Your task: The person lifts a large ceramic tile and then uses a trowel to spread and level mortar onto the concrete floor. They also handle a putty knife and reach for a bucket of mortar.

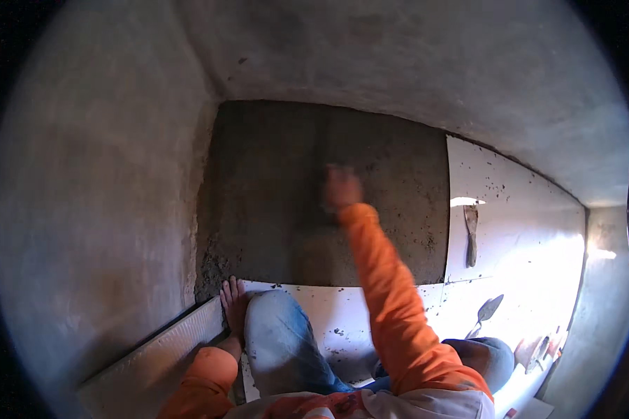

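My right hand (342, 187), reaching out in an orange sleeve, is over a bed of grey-brown mortar (258, 167) on the floor. Motion smears its fingers, so I cannot tell if it holds anything; a dark blurred band runs beside it. Next to my bent left knee, my left hand (235, 307) has its fingers stretched out, near the mortar's front left corner. Close by on the left, a tile with a ribbed face (154, 353) leans along the wall. White tiles (405, 297) border the mortar in front and on the right.
A scraper (471, 237) lies on the right-hand white tile. Nearer, a pointed trowel (488, 309) rests by my right knee, with more tools (538, 353) at the far right. Mortar crumbs dot the tiles. Bare cement walls (105, 188) rise at the left and back.
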`<state>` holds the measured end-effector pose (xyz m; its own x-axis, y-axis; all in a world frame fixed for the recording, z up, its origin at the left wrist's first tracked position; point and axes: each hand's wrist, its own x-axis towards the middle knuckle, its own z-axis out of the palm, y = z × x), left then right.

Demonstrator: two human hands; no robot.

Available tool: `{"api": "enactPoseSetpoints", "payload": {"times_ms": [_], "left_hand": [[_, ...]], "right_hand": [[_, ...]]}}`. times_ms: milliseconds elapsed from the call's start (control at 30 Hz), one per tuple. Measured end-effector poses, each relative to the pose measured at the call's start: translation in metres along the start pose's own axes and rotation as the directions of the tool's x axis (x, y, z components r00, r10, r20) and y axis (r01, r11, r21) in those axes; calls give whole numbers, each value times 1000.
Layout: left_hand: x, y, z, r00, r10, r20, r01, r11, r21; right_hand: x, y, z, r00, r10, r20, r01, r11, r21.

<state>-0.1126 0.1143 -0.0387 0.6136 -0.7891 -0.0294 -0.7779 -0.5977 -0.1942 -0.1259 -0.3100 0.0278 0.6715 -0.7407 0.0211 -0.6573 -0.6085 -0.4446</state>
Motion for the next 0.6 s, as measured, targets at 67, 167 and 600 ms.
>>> {"api": "enactPoseSetpoints", "payload": {"times_ms": [67, 167, 600], "left_hand": [[-7, -13, 15, 1000, -6, 12, 5, 998, 68], [0, 0, 30, 999, 32, -34, -30, 997, 73], [-6, -16, 36, 995, 73, -68, -53, 964, 260]], "right_hand": [[1, -78, 31, 988, 98, 116, -129, 945, 300], [17, -108, 69, 931, 276, 239, -365, 702, 612], [24, 143, -29, 878, 398, -265, -338, 909, 244]]}}
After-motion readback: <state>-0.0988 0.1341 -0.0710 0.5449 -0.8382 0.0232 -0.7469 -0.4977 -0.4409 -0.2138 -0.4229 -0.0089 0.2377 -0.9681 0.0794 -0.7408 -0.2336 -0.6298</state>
